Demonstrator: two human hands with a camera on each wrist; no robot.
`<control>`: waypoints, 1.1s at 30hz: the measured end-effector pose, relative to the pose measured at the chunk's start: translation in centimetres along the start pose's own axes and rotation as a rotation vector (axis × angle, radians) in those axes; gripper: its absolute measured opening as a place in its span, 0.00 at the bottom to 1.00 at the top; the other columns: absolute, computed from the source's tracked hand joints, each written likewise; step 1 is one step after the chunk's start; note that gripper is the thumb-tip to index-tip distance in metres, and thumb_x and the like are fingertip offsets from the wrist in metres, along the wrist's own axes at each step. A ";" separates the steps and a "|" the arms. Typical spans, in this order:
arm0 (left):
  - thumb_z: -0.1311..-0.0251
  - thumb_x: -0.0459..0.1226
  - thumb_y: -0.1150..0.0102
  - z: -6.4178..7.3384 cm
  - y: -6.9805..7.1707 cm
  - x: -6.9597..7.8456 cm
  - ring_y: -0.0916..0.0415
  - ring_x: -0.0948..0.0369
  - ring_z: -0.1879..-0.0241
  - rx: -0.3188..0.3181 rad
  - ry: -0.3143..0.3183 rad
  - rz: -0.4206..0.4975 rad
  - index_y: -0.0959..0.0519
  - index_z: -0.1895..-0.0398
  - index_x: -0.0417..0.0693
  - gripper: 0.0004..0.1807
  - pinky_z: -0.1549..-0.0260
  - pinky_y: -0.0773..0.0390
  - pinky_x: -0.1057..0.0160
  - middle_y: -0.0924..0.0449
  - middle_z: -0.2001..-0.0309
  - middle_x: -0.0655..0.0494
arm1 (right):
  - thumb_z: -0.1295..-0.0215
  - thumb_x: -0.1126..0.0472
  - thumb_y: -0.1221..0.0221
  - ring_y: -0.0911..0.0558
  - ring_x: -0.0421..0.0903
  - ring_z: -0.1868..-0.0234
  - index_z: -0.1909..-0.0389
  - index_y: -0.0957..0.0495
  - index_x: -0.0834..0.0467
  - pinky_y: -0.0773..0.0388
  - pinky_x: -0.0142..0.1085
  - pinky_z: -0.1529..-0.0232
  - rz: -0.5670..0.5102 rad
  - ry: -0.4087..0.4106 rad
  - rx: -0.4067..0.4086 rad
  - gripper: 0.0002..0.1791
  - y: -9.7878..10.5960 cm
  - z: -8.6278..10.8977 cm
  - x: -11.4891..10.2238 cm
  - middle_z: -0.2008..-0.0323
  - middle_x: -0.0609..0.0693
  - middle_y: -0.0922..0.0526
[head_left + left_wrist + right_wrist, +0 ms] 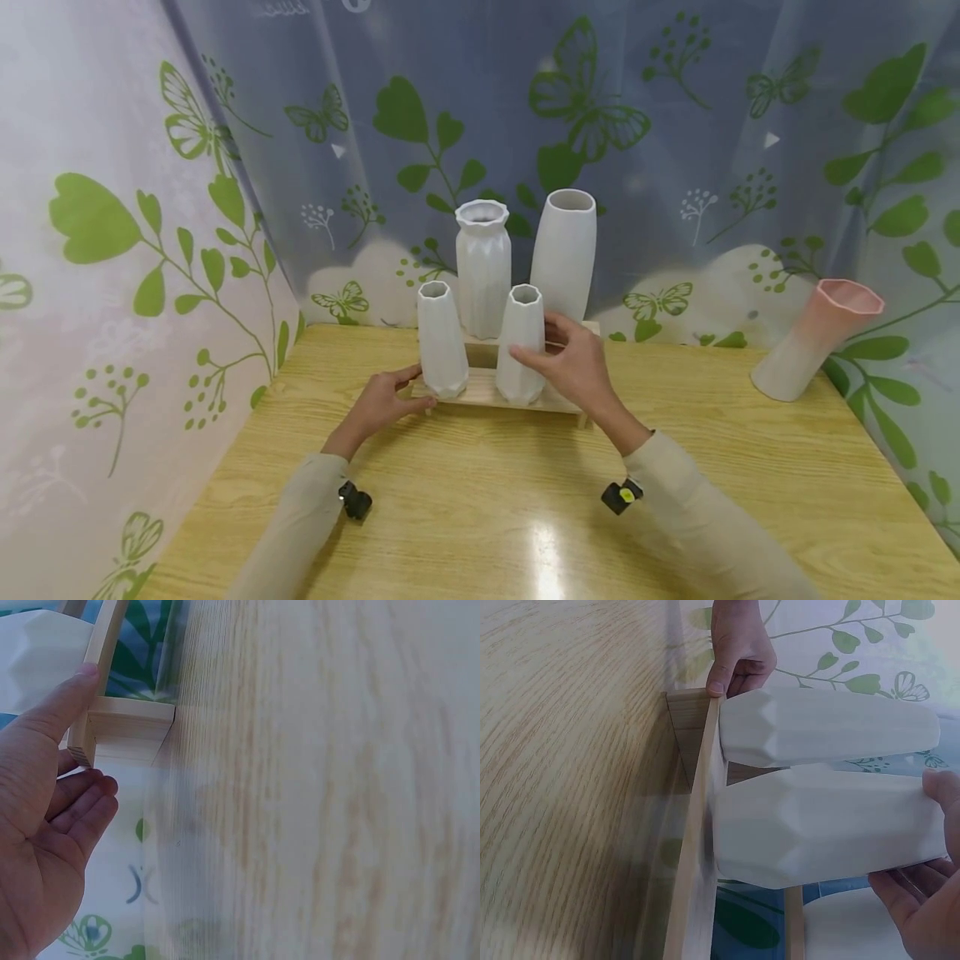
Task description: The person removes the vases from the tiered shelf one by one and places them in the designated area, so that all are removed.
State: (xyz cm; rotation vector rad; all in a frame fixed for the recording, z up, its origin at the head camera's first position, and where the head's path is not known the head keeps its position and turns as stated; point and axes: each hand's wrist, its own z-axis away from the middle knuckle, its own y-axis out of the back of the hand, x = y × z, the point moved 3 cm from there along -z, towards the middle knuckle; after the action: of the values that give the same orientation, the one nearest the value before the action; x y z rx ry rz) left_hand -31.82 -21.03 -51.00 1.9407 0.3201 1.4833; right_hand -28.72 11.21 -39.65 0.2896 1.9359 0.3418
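A low wooden rack (558, 400) bears two small white faceted vases on its front step. My right hand (577, 362) grips the right small vase (522, 367), thumb on its front and fingers round its far side; its base is at the front slat (697, 847). At the rack's left end, my left hand (382, 408) holds the corner, the thumb (79, 679) on the slat and the other fingers under and behind. Close to that hand stands the left small vase (442, 342). Behind are a ruffle-rimmed white vase (483, 267) and a tall smooth white vase (566, 250).
A pink-and-white vase (813, 342) stands at the right of the wood-grain table (465, 500), near the wall. Curtains (480, 100) printed with green leaves and butterflies hang close behind the rack and along both sides.
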 end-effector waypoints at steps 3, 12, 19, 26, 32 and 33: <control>0.42 0.50 0.25 -0.1 0.0 0.0 0.29 0.45 0.32 -0.003 0.004 0.000 0.31 0.26 0.42 0.43 0.37 0.24 0.46 0.30 0.29 0.44 | 0.45 0.54 0.22 0.14 0.56 0.46 0.39 0.21 0.61 0.14 0.48 0.47 -0.005 0.007 -0.005 0.34 0.5 0.1 -0.2 0.46 0.60 0.15; 0.41 0.49 0.25 0.0 -0.1 0.3 0.28 0.44 0.32 -0.004 0.002 -0.009 0.30 0.26 0.42 0.43 0.37 0.24 0.46 0.29 0.30 0.43 | 0.45 0.52 0.22 0.13 0.55 0.48 0.38 0.21 0.60 0.13 0.47 0.49 0.018 0.008 0.004 0.35 2.6 0.8 -1.2 0.47 0.59 0.15; 0.42 0.50 0.25 0.1 -0.1 0.3 0.29 0.47 0.32 0.006 -0.030 -0.005 0.30 0.27 0.40 0.44 0.36 0.24 0.48 0.29 0.30 0.44 | 0.46 0.50 0.22 0.13 0.54 0.48 0.39 0.20 0.59 0.13 0.47 0.50 0.013 0.015 0.021 0.35 4.6 1.6 -1.7 0.47 0.58 0.14; 0.42 0.51 0.25 0.0 -0.1 0.2 0.28 0.47 0.32 0.004 -0.035 -0.009 0.30 0.27 0.40 0.44 0.37 0.24 0.47 0.29 0.30 0.43 | 0.45 0.49 0.23 0.13 0.55 0.49 0.39 0.20 0.59 0.14 0.49 0.50 0.072 0.005 0.042 0.35 6.3 2.1 -1.7 0.48 0.58 0.14; 0.42 0.49 0.25 0.1 -0.1 0.4 0.29 0.47 0.31 0.007 -0.022 -0.005 0.30 0.27 0.40 0.43 0.36 0.24 0.48 0.29 0.30 0.44 | 0.44 0.48 0.23 0.13 0.56 0.49 0.39 0.20 0.60 0.14 0.51 0.50 0.093 -0.010 0.068 0.35 7.5 2.5 -1.6 0.47 0.59 0.14; 0.42 0.49 0.25 0.1 -0.1 0.4 0.29 0.47 0.31 0.006 -0.021 -0.002 0.30 0.27 0.41 0.43 0.36 0.24 0.48 0.29 0.30 0.44 | 0.44 0.49 0.23 0.13 0.56 0.49 0.39 0.20 0.60 0.14 0.50 0.50 0.094 -0.015 0.073 0.35 7.8 2.5 -1.5 0.48 0.59 0.14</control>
State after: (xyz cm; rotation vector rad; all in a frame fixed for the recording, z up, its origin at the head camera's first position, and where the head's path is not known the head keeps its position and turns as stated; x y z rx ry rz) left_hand -31.61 -20.76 -50.72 1.9592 0.3173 1.4610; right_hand -25.48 18.15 -36.45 0.4314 1.9265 0.3302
